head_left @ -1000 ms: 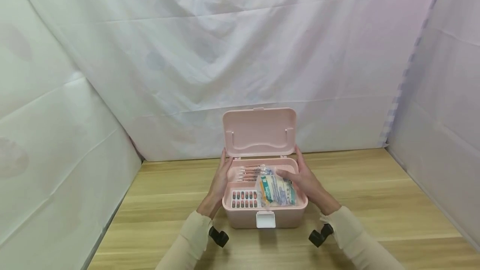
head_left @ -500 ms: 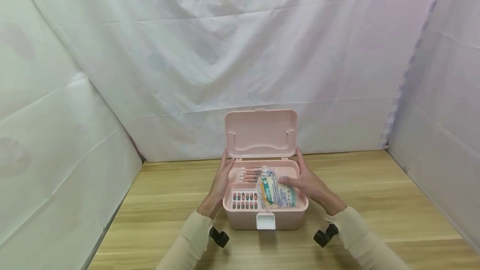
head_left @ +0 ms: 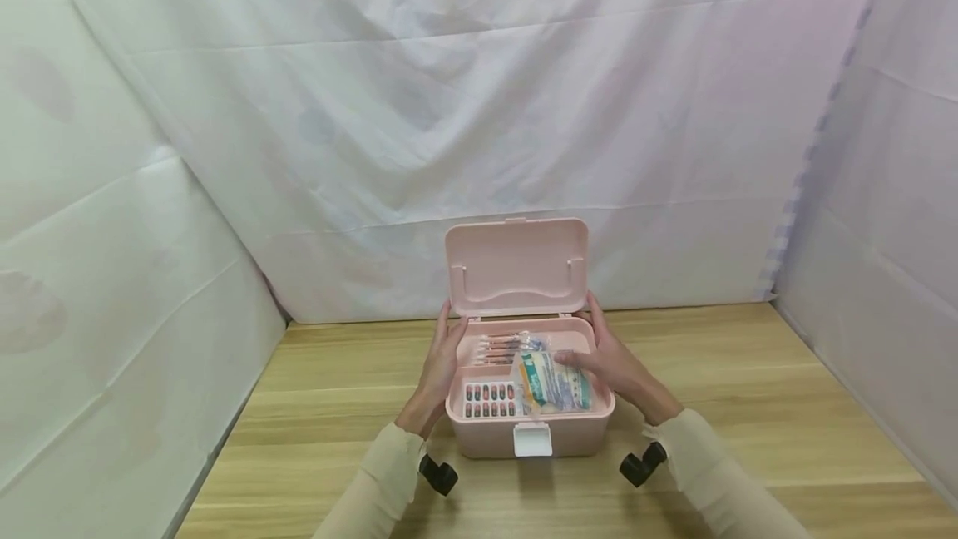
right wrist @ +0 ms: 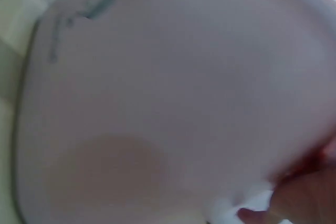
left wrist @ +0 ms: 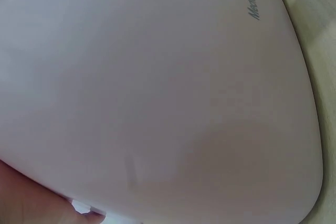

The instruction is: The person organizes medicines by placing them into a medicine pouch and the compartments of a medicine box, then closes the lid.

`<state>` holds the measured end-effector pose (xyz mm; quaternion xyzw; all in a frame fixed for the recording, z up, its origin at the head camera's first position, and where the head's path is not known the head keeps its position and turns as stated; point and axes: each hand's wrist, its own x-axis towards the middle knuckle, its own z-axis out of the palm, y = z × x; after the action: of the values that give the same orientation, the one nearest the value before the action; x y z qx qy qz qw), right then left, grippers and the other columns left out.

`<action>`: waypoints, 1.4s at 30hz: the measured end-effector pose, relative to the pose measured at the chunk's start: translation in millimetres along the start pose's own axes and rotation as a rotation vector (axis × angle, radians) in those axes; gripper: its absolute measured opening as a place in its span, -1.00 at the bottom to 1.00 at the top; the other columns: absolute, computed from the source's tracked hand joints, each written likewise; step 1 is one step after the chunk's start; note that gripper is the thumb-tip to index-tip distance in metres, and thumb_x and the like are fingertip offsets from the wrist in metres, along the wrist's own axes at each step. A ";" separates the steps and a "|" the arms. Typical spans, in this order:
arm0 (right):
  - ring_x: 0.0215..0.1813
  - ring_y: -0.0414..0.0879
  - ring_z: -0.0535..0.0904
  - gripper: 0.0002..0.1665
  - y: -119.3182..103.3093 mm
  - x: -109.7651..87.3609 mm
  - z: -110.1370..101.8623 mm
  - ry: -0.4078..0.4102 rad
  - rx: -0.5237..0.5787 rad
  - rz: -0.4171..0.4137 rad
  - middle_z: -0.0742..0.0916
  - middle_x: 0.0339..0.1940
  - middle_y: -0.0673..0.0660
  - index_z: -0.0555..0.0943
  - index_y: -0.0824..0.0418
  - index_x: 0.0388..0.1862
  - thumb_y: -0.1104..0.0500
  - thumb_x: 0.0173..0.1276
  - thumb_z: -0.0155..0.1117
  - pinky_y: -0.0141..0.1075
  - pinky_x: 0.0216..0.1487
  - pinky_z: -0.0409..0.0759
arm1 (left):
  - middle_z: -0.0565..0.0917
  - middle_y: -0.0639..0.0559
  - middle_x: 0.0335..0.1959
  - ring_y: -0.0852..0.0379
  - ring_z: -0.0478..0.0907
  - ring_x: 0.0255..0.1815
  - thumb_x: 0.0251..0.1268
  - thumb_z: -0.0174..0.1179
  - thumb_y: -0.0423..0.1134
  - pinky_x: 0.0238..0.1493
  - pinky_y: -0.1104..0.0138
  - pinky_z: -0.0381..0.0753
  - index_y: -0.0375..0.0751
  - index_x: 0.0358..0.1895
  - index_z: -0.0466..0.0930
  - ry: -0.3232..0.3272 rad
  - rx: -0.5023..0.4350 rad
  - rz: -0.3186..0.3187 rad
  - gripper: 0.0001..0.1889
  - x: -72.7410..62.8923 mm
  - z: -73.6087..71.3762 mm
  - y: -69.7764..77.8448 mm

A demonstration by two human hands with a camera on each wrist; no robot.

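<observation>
A pink medicine box point(head_left: 532, 429) stands with its lid point(head_left: 518, 266) raised in the head view. My left hand point(head_left: 437, 366) lies along its left side, fingers extended toward the back corner. On the opposite side, my right hand point(head_left: 615, 363) has its fingers stretched along the wall, while its thumb reaches over the rim onto a clear bag with printed packets point(head_left: 550, 383). Left of that bag lies a blister pack of capsules point(head_left: 489, 400). Behind it are several thin wrapped sticks point(head_left: 500, 346). The wrist views are mostly filled by the box's side walls point(left wrist: 157, 87).
The box's white latch point(head_left: 533, 441) hangs at the front. Underneath is a wood-grain table point(head_left: 329, 414). A white curtain point(head_left: 389, 123) rises behind the table's far edge, with more white cloth at both sides. Black wrist mounts point(head_left: 438, 474) sit below the sleeves.
The box and raised lid have shifted only slightly. My right wrist moved a little right and then back left; its thumb slid slightly across the bag. My left hand stays almost in place.
</observation>
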<state>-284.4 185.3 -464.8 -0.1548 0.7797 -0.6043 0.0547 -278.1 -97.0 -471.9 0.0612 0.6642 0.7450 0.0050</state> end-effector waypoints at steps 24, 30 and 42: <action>0.33 0.19 0.43 0.77 -1.6 -3.6 -13.3 -0.116 -0.141 -0.040 0.27 0.51 0.24 -0.61 -0.20 0.54 0.06 -0.12 0.70 0.27 0.42 0.19 | -0.08 0.04 0.63 -0.04 -0.19 0.62 0.59 -0.16 0.09 0.53 -0.16 -0.27 0.27 0.61 -0.27 -0.023 -0.006 0.038 -0.32 1.2 2.9 1.3; 0.39 0.24 0.34 0.65 1.0 -3.9 -11.1 -0.099 -0.020 -0.059 0.23 0.52 0.26 -0.53 -0.11 0.58 0.16 0.00 0.64 0.25 0.42 0.18 | -0.05 -0.02 0.62 -0.08 -0.18 0.62 0.62 -0.23 0.04 0.53 -0.17 -0.26 0.15 0.62 -0.27 -0.015 0.003 0.059 -0.35 0.3 2.8 1.3; 0.50 0.28 0.07 -0.30 4.3 -6.2 -1.2 -0.079 0.336 -0.133 0.03 0.57 0.36 -0.38 0.04 0.59 -0.15 0.65 -0.56 -0.20 0.35 0.39 | 0.30 -0.25 0.42 -0.16 0.32 0.41 0.58 -0.47 0.26 0.39 0.09 0.34 -0.01 0.50 -0.12 -0.006 -0.135 0.116 -0.37 -0.9 1.5 -0.8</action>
<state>-279.6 189.4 -469.3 -0.2184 0.6530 -0.7217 0.0705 -277.2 -95.5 -472.6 0.1010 0.6080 0.7868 -0.0320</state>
